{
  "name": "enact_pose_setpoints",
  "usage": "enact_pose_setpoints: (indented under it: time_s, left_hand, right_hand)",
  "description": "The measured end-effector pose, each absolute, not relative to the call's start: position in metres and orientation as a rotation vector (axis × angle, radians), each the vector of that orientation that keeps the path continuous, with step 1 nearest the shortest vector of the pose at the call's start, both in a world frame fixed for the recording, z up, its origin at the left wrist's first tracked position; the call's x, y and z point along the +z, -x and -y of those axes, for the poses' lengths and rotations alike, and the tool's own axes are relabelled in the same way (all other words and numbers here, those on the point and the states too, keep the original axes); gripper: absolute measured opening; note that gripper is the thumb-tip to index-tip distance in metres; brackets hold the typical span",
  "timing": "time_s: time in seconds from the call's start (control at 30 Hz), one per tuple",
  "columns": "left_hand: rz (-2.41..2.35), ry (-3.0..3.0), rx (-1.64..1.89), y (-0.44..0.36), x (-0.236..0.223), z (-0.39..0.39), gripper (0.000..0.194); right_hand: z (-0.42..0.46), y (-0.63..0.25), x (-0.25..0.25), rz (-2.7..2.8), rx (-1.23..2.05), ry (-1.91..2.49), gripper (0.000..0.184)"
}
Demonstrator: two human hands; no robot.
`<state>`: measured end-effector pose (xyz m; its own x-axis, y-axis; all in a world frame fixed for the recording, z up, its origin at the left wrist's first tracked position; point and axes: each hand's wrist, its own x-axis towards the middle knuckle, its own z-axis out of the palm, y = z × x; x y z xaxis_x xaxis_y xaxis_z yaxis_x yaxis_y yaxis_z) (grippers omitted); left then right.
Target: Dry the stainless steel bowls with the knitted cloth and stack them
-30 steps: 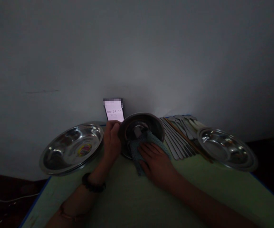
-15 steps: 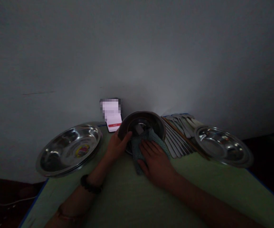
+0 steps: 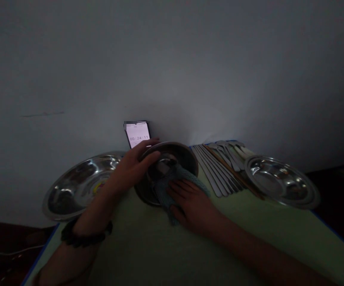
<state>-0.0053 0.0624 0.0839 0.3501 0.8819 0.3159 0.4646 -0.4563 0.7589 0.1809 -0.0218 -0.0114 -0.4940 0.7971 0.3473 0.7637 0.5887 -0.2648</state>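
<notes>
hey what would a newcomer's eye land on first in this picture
Probably the glowing phone, at the back near the wall, showing 00:24:11. Next, the steel bowl at the centre, with the left hand at its rim and the right hand over a blue-green cloth partly inside.

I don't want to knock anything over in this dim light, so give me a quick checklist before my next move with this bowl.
1. Left hand at the bowl's rim, thumb over the edge: ok. Firmness of grip: cannot tell.
2. Right hand on the cloth, cloth inside the bowl: ok.
3. Cloth clear of the cutlery: cannot tell, the edges look close.
4. Phone screen fully visible: not ok, its lower part is covered.
5. Left arm clear of the large basin: cannot tell, they overlap in view.
</notes>
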Motion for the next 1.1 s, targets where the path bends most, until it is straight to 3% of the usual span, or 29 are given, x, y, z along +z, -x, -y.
enact_pose_setpoints:
  time_s: [0.4, 0.63, 0.83, 1.0, 1.1]
  left_hand:
    - [-1.238, -2.039, 1.276, -0.005, 0.053, -0.062, 0.029]
    - [-1.268, -1.649, 1.605, -0.022, 0.016, -0.053, 0.022]
    - [-1.184, -1.666, 1.375, -0.013, 0.050, -0.053, 0.017]
    - [-1.029, -1.995, 1.080, -0.005, 0.084, -0.052, 0.039]
    - [-0.921, -1.905, 1.026, -0.001, 0.079, -0.058, 0.040]
  right_hand:
    - [0.024, -0.178, -0.016, 2.328, 0.059, 1.350, 0.053]
    - [0.024, -0.179, -0.017, 2.299, 0.040, 1.428, 0.054]
    - [0.023, -0.182, -0.012, 2.338, 0.080, 1.406, 0.051]
    - [0.021, -0.187, -0.006, 2.423, 0.153, 1.250, 0.052]
    - [0.022, -0.188, -0.005, 2.452, 0.171, 1.217, 0.052]
